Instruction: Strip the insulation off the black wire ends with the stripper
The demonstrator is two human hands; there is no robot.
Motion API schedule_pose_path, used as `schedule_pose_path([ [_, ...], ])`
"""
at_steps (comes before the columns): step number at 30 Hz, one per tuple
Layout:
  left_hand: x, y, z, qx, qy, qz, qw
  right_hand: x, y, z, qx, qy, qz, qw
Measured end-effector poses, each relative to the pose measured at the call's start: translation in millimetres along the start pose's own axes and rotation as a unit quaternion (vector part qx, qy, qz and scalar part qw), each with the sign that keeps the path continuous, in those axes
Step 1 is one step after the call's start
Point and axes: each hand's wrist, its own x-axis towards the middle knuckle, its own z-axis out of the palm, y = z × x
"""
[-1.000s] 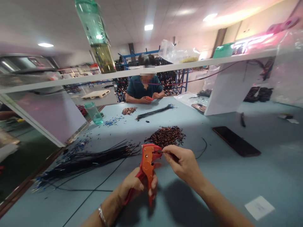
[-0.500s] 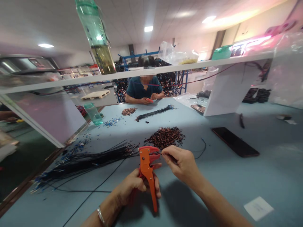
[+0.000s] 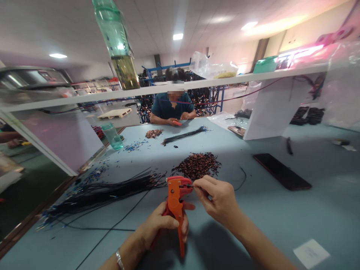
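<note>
My left hand (image 3: 168, 223) is wrapped round the handles of an orange and red wire stripper (image 3: 175, 195), which stands upright with its jaws to the right. Close by those jaws, my right hand (image 3: 218, 193) pinches a thin black wire (image 3: 192, 186) whose end sits at the jaw opening. A wire tail with a blue tip (image 3: 243, 172) shows on the table behind my right hand. Just beyond the tool lies a heap of short black and copper offcuts (image 3: 199, 165). Left of it stretches a bundle of long black wires (image 3: 112, 193).
Across the table (image 3: 253, 232) a person (image 3: 173, 107) holds a red tool. A smaller wire bundle (image 3: 185, 135) lies before them. A dark phone (image 3: 281, 171) and a white paper (image 3: 311, 253) are at right. Overhead runs a white shelf (image 3: 157, 88) with a green bottle (image 3: 116, 48).
My left hand's fingers have drawn closer round the stripper's handles. The wire end in my right hand stays at the jaws. The whole view has shifted slightly.
</note>
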Motion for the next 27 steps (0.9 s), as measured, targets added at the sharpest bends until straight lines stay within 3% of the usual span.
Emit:
schedule_pose_path([
  [13,-2,-4,12.2,0.027,0.06,-0.009,0.998,1,-2,-5,-0.014,0.003,-0.031,0.999],
  [27,0,-4,13.4,0.052,0.061,-0.02,0.997,1,2,-3,-0.021,0.001,-0.049,0.999],
])
